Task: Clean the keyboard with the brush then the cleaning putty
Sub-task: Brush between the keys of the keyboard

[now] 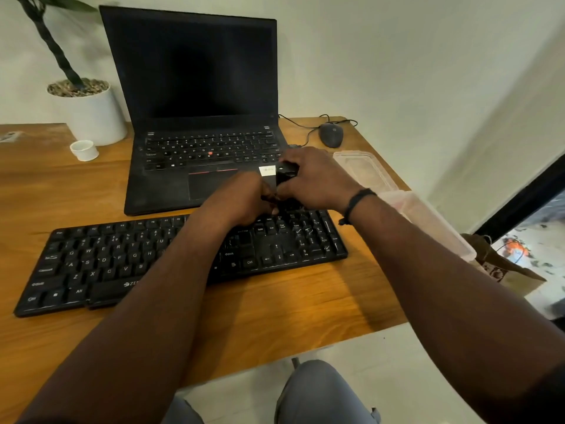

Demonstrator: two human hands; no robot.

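Together, both hands [284, 185] grip black brush [286, 172].

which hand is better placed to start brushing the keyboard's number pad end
Right, probably: the right hand grips a dark object, likely the brush, above that end of the keyboard. The left hand looks curled beside it.

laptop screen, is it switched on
No, the laptop screen is plain black, showing no picture or text at all.
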